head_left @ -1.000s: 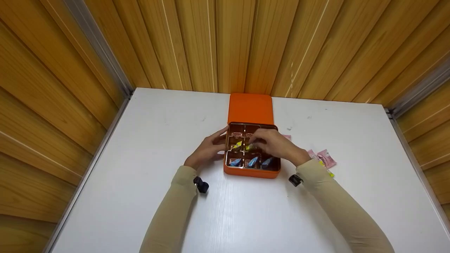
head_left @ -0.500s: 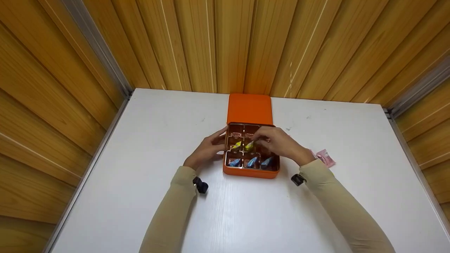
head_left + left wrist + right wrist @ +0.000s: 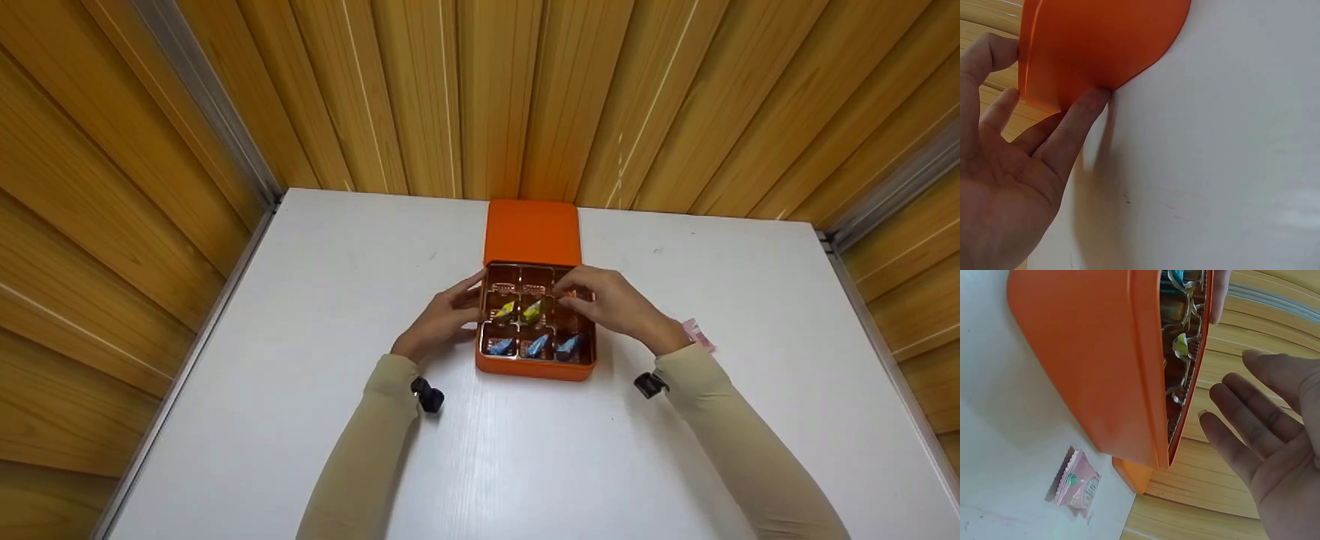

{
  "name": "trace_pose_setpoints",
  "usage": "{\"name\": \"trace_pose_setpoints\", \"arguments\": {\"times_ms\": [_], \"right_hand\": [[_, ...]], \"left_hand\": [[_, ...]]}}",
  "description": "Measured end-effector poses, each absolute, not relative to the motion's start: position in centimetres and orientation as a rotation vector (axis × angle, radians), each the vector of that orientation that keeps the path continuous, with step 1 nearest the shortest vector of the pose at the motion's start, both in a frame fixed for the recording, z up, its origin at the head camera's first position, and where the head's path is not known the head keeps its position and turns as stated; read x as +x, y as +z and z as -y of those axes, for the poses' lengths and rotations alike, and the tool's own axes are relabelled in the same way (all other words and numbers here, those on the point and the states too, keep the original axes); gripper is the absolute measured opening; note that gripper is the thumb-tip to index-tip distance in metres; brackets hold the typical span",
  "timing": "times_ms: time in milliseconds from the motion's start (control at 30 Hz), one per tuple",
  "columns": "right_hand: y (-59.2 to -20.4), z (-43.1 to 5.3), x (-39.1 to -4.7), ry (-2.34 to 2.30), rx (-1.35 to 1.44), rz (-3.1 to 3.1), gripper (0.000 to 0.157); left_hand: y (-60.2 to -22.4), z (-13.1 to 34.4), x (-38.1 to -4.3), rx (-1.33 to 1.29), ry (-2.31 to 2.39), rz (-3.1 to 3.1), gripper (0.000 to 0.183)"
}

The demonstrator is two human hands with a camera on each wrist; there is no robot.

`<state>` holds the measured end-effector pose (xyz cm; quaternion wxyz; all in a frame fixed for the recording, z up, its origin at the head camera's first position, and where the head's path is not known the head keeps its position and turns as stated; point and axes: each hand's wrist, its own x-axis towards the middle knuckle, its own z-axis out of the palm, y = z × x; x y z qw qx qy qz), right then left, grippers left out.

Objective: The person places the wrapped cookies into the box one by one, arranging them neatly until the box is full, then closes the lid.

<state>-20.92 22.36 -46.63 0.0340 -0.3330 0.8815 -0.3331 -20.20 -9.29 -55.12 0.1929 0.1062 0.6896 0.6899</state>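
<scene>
An orange tin [image 3: 536, 370] with a divided brown tray stands in the middle of the table, its orange lid [image 3: 532, 232] lying behind it. Blue-wrapped candies [image 3: 538, 346] fill the front row of compartments. In the middle row, one yellow-wrapped candy [image 3: 506, 309] lies at left and another yellow candy [image 3: 533, 310] at centre. My left hand [image 3: 442, 321] rests its extended fingers against the tin's left side. Over the right column hovers my right hand [image 3: 611, 301]; the right wrist view shows its fingers [image 3: 1252, 413] spread, with nothing between them.
A pink candy packet [image 3: 1078, 482] lies on the white table beside the tin's right side. Another pink packet [image 3: 700, 334] is partly hidden by my right wrist. Wood-panelled walls [image 3: 420, 97] enclose the table's back and sides.
My right hand has drawn back to the right from the centre compartment, uncovering the yellow candy there. My left hand has stayed at the tin's side.
</scene>
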Motion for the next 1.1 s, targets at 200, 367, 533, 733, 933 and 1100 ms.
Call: {"name": "trace_pose_setpoints", "arguments": {"times_ms": [200,367,533,733,933,1100], "right_hand": [[-46.5,-23.4,-20.8,-1.064,-1.017,-2.719,0.021],[-46.4,-24.1,-20.6,-1.102,-1.006,-2.722,0.023],[-46.4,-24.9,-20.3,-1.114,-0.98,-2.747,0.026],[-46.4,-25.8,-19.7,-1.11,-0.943,-2.774,0.03],[-46.5,-26.7,-19.1,-1.124,-0.939,-2.83,0.032],[-46.7,-27.4,-18.7,-1.131,-0.896,-2.871,0.032]], "left_hand": [[-55.0,9.2,-20.2,0.289,1.931,-1.939,0.081],[-54.8,9.1,-20.2,0.275,1.911,-1.951,0.081],[-54.8,9.1,-20.2,0.264,1.906,-1.957,0.079],[-54.9,9.0,-20.2,0.253,1.915,-1.946,0.079],[-54.8,9.1,-20.2,0.245,1.923,-1.938,0.079],[-55.0,9.1,-20.2,0.264,1.922,-1.94,0.08]]}}
